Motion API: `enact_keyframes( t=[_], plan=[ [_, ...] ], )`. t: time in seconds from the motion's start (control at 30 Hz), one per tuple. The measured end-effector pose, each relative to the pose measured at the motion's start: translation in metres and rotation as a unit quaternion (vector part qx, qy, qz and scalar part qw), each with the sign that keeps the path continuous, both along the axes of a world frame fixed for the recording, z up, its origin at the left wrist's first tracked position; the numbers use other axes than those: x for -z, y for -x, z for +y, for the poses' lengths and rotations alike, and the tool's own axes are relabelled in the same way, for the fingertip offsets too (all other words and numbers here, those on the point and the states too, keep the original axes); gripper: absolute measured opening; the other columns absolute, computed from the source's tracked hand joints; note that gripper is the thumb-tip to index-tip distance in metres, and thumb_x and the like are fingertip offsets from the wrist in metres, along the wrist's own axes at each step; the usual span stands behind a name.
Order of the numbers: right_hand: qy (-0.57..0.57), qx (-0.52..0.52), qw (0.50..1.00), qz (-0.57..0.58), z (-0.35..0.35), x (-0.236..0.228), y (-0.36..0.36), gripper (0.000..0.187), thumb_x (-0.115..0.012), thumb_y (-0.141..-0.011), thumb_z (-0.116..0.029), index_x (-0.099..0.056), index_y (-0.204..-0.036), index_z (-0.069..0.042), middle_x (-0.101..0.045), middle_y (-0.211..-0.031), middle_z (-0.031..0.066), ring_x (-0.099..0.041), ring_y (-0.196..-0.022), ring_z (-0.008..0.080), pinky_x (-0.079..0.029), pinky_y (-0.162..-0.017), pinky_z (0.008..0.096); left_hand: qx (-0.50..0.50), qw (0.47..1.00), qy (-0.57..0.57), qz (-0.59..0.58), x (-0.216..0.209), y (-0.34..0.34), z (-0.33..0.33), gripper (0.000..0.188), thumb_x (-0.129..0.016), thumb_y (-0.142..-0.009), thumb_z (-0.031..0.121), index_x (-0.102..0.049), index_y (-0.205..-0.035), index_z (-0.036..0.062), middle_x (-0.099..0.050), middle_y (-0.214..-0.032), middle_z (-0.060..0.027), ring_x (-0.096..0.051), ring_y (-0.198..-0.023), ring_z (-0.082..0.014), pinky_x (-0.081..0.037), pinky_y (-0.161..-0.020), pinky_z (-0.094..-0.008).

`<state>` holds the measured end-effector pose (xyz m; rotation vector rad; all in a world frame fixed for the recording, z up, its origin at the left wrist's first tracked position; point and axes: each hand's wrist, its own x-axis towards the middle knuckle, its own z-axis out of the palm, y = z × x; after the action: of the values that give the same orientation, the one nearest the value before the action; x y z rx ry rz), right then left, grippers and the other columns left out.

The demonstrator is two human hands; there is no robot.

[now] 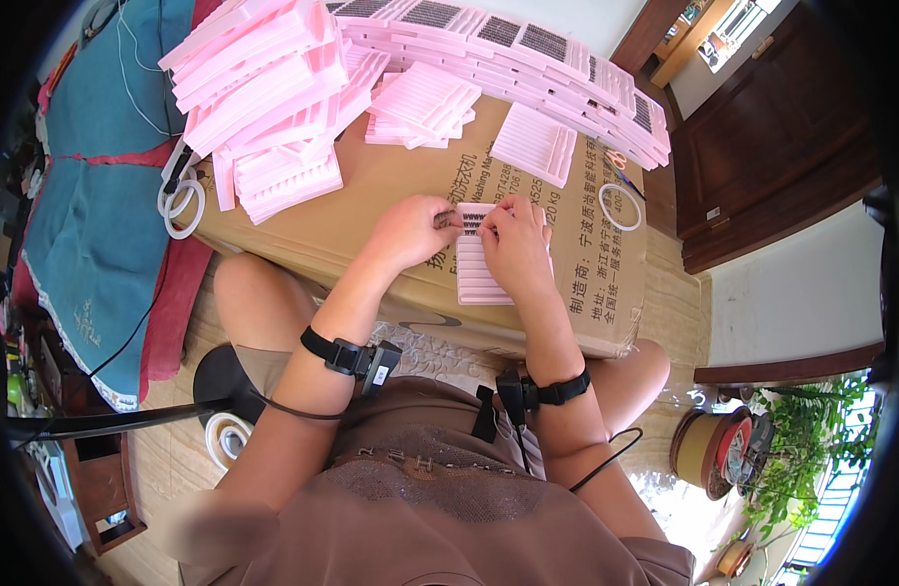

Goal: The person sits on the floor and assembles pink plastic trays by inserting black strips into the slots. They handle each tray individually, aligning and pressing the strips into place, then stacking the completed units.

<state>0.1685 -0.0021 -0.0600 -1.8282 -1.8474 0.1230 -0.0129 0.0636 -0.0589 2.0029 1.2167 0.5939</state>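
Note:
A pink ridged tray (480, 280) lies on a cardboard box in front of me. Short rows of dark lash strips (473, 223) fill slots near its far end, while the nearer slots look bare. At the tray's left edge, my left hand (416, 230) is closed, pinching a small dark bunch of lashes (447, 219) between thumb and fingers. My right hand (516, 244) covers the tray's right side. Its fingers are drawn together, with the tips down at the dark rows; whatever lies between them is hidden.
The cardboard box (391, 181) bears a tall pile of pink trays (264, 83), a lower stack (425, 103) and a single tray (534, 144). Trays filled with dark lashes (544, 44) line the far edge. Scissors (616, 160) and a white ring (622, 208) sit at right, more white rings (183, 207) at left.

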Motion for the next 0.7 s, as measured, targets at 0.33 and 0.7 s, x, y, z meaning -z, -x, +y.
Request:
enact_keyframes(
  t=[0.33, 0.7],
  plan=[
    [0.003, 0.003, 1.000, 0.021, -0.002, -0.001, -0.002, 0.010, -0.076, -0.086, -0.019, -0.074, -0.089, -0.010, -0.058, -0.122, 0.0064, -0.052, -0.118, 0.0316, -0.038, -0.102, 0.0519, 0.012, 0.994, -0.098, 0.046, -0.001, -0.010, 0.008, 0.021, -0.079, -0.079, 0.023, -0.076, -0.088, 0.0039, -0.073, -0.086, -0.0184, -0.070, -0.081, -0.0364, -0.055, -0.074, -0.0441],
    [0.026, 0.070, 0.996, 0.052, -0.010, -0.006, -0.044, 0.016, -0.080, -0.083, -0.025, -0.079, -0.088, -0.011, -0.060, -0.127, 0.0060, -0.047, -0.125, 0.0318, -0.032, -0.106, 0.0504, 0.019, 0.999, -0.024, 0.030, -0.005, -0.009, 0.013, 0.021, -0.082, -0.077, 0.023, -0.077, -0.086, 0.0042, -0.072, -0.077, -0.0164, -0.070, -0.070, -0.0279, -0.053, -0.068, -0.0394]
  ],
)
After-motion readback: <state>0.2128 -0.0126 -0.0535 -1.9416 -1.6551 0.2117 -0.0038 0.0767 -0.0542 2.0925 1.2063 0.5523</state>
